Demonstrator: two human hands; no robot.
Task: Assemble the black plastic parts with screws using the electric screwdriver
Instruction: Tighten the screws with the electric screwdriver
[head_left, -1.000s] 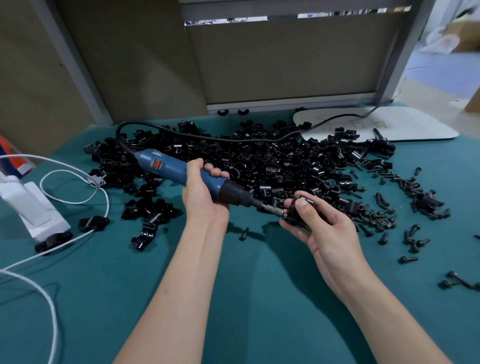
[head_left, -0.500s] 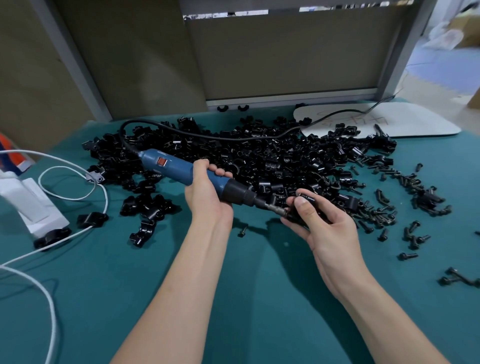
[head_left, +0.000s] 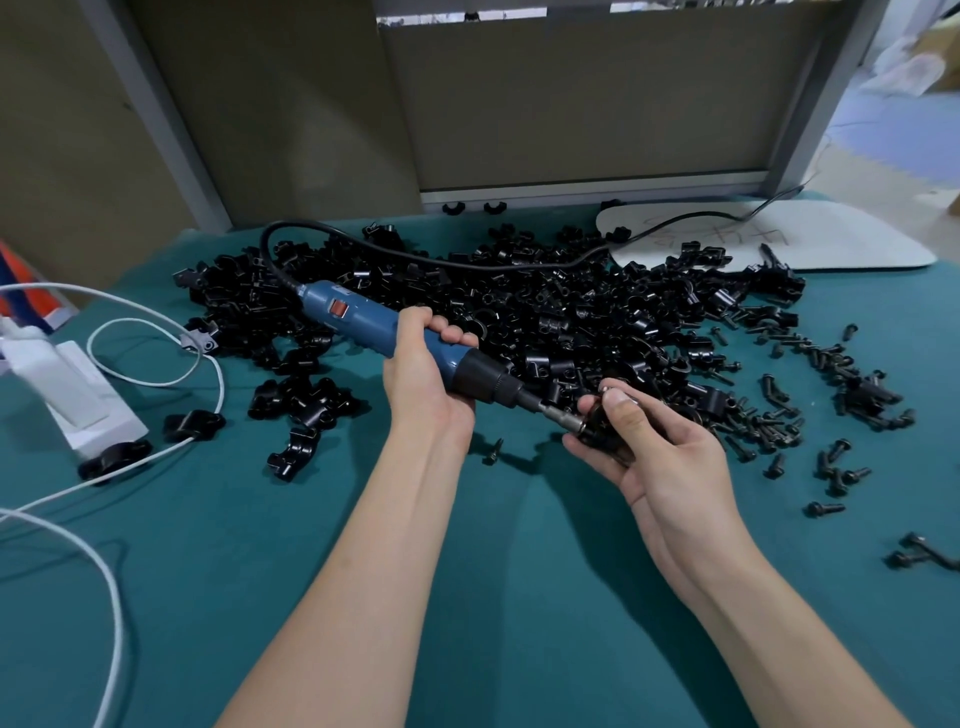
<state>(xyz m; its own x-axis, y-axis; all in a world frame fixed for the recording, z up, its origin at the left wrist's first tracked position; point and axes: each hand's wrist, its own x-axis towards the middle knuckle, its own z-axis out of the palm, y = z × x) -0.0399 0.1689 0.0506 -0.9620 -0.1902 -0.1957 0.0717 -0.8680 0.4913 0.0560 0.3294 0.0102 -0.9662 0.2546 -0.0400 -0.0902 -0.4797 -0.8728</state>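
From my end, the bench (head_left: 249, 597) is covered in teal cloth and backed by drab partition panels (head_left: 571, 104) in grey metal frames. At the far left I see a white plastic unit (head_left: 67, 384) standing on the cloth, with a white cable (head_left: 156, 382) looping beside it and more white cable trailing toward the near edge. Just right of that lies a small cluster of black plastic parts (head_left: 304, 402), set apart from the main heap, with a single stray part (head_left: 291, 454) nearer to me. The electric screwdriver (head_left: 358, 322) comes next: blue body with a red switch, black collar, and a black cord (head_left: 415, 257) arching off its rear end over the heap toward the right. The left hand (head_left: 421, 379) is wrapped round the blue barrel just behind the collar, fingers curled over the top, the tool angled down to the right. A lone screw (head_left: 492, 451) lies on the cloth below the tool. The metal bit meets the black plastic part (head_left: 597, 426) that the right hand (head_left: 665, 462) pinches, thumb on top and fingers cupped below; I cannot tell whether a screw sits under the bit. Behind both hands the main heap of black parts (head_left: 571, 312) spreads across the middle of the bench. A white board (head_left: 779, 244) with faint writing lies at the back right, the cord crossing it. Loose black screws (head_left: 831, 467) are scattered over the cloth on the right
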